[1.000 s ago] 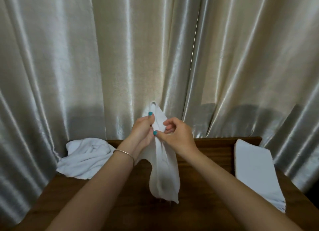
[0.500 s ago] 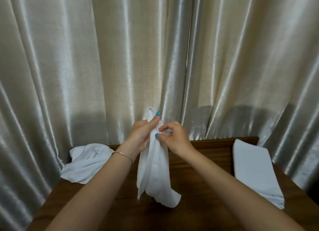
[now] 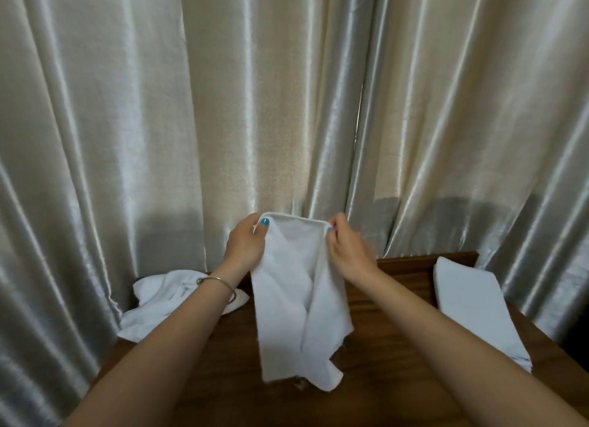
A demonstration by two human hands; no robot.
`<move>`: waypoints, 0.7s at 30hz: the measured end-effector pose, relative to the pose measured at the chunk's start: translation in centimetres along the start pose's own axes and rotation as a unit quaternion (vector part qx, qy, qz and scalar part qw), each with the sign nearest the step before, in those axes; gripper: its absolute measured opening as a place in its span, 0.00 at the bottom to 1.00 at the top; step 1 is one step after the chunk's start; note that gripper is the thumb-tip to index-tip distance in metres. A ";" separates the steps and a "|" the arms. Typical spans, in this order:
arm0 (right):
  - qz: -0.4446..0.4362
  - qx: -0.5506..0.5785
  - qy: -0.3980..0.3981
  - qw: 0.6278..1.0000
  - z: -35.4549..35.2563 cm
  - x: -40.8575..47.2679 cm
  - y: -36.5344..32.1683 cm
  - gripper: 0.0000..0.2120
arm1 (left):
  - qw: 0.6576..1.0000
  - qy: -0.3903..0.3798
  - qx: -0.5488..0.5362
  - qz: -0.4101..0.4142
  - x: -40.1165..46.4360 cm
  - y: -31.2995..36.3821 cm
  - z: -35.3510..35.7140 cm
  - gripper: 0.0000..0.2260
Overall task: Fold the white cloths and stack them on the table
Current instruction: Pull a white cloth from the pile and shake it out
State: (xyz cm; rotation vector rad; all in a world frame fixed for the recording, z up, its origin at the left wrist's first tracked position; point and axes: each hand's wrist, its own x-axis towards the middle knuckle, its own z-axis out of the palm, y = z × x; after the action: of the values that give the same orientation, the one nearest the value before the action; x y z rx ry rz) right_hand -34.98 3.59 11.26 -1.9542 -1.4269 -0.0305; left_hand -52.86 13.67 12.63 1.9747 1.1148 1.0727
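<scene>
Progress, as I judge: folded stack done on desk; left hand and right hand pinch cloth corners; crumpled pile, perhaps several, remains.

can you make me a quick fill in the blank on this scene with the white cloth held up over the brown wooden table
1. The left hand and right hand each pinch a top ____ of the hanging white cloth.
2. The neat stack of folded white cloths lies on the ____ side of the brown wooden table.
3. The crumpled pile of white cloths lies on the table's ____ side.
4. A thin metal ____ circles the left wrist.

Missing words: corner; right; left; bracelet
</scene>
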 end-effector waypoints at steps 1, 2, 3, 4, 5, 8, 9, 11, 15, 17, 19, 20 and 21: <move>-0.009 0.001 0.002 1.000 -0.4 0.4 0.2 0.03 | 0.998 -0.008 0.054 0.027 0.5 -0.6 -1.0 0.10; -0.024 0.007 0.001 1.000 -0.8 0.7 0.3 0.04 | 0.993 -0.021 0.106 0.051 1.0 -1.1 -1.7 0.12; -0.043 0.015 -0.005 0.999 -1.1 0.9 0.4 0.04 | 0.985 -0.035 0.150 0.076 1.3 -1.5 -2.3 0.15; -0.061 0.026 -0.013 0.998 -1.3 1.1 0.4 0.05 | 0.978 -0.048 0.178 0.096 1.5 -1.8 -2.9 0.16; -0.074 0.032 -0.020 0.997 -1.5 1.4 0.4 0.04 | 0.973 -0.063 0.191 0.111 1.5 -1.9 -3.4 0.16; -0.093 0.015 -0.038 0.995 -2.4 2.3 0.5 0.03 | 0.959 -0.114 0.224 0.130 1.0 -2.6 -4.6 0.14; -0.104 0.007 -0.051 0.993 -2.7 2.5 0.7 0.02 | 0.953 -0.131 0.241 0.127 0.8 -3.0 -4.8 0.11; -0.131 0.002 -0.085 0.988 -3.3 2.7 0.6 0.01 | 0.950 -0.148 0.259 0.093 0.4 -3.9 -4.8 0.04; -0.157 0.061 -0.101 0.981 -4.3 2.7 0.3 0.06 | 0.936 -0.167 0.309 0.006 -0.7 -6.6 -4.7 0.11; -0.125 0.103 -0.130 0.978 -5.2 2.5 0.6 0.06 | 0.933 -0.183 0.309 -0.009 -1.4 -8.0 -4.8 0.11; -0.082 0.106 -0.192 0.972 -6.0 2.5 1.4 0.11 | 0.944 -0.176 0.278 -0.012 -1.7 -8.9 -5.0 0.12; -0.066 0.066 -0.220 0.971 -6.3 2.8 2.0 0.12 | 0.953 -0.160 0.258 -0.012 -1.7 -9.0 -5.2 0.12; -0.053 0.006 -0.234 0.971 -6.5 3.1 2.7 0.10 | 0.961 -0.139 0.239 -0.007 -1.6 -9.1 -5.4 0.12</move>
State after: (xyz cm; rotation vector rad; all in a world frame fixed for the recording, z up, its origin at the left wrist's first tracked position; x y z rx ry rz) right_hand -29.08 2.16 16.00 -1.9519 -1.8241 0.4153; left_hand -61.50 17.02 7.35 2.3896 1.3117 0.5172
